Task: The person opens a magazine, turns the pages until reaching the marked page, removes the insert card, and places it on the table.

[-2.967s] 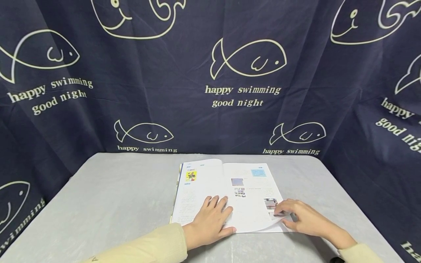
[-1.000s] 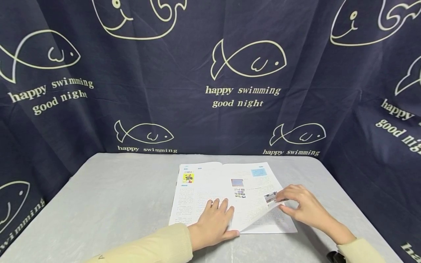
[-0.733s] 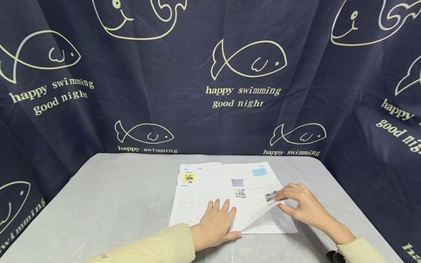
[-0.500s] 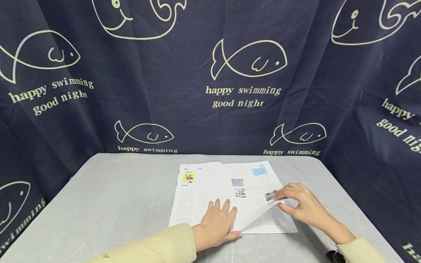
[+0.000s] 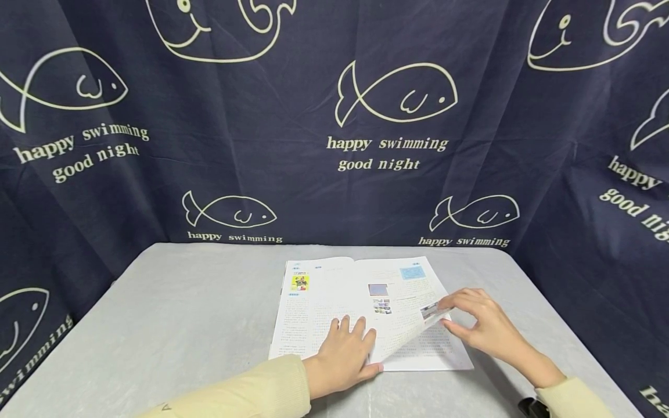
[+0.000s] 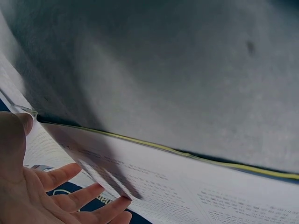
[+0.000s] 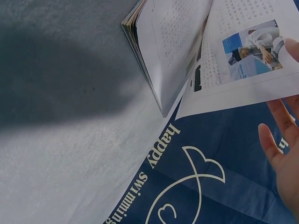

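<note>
Grey table (image 5: 198,313) under magazine (image 5: 358,296), navy curtain (image 5: 292,168) behind

Surface: pale grey, matte, fabric-like tabletop (image 5: 193,302) with rounded far corners
Lying on it: open, white-paged paper book (image 5: 334,287) with small coloured pictures
Book's place: slightly right of centre, top near the far edge

Open magazine (image 5: 360,290) on table (image 5: 193,307), slightly right of centre. Left hand (image 5: 342,357) on magazine's near part, around middle. Right hand (image 5: 483,325) at right side, lifted page (image 5: 403,307) in it, above pages beneath. Curtain (image 5: 292,145) behind far table edge, also along left and right.
</note>
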Tool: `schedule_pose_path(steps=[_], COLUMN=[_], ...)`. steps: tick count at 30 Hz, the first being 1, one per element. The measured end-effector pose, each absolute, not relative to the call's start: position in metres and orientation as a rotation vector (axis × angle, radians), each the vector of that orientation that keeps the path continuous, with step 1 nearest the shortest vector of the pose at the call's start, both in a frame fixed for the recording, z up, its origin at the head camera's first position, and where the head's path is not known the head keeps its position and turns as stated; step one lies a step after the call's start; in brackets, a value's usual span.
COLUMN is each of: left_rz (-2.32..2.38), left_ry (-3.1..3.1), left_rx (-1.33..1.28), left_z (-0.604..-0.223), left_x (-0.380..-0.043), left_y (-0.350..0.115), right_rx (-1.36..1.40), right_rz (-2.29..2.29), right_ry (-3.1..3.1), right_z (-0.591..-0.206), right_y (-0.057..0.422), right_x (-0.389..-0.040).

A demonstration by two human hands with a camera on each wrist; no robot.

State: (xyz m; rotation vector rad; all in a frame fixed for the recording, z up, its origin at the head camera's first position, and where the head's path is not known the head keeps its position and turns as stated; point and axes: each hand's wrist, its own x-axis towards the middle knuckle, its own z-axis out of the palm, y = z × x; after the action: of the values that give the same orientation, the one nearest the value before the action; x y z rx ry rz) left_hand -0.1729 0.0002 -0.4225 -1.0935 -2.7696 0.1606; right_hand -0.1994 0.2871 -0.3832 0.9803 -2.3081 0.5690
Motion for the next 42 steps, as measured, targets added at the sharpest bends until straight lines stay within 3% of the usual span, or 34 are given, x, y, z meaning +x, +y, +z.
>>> schedule_pose_path(steps=[42], left_rz=[-0.026], left_ry=[-2.669], left_rx=[-1.005], left_z=[-0.429], left_x=[-0.178], left_y=[-0.005], right_rx=[1.001], right_rz=[0.429], right_ry=[-2.420], right_z=[-0.402], right_y=[0.288], right_x=[-0.191])
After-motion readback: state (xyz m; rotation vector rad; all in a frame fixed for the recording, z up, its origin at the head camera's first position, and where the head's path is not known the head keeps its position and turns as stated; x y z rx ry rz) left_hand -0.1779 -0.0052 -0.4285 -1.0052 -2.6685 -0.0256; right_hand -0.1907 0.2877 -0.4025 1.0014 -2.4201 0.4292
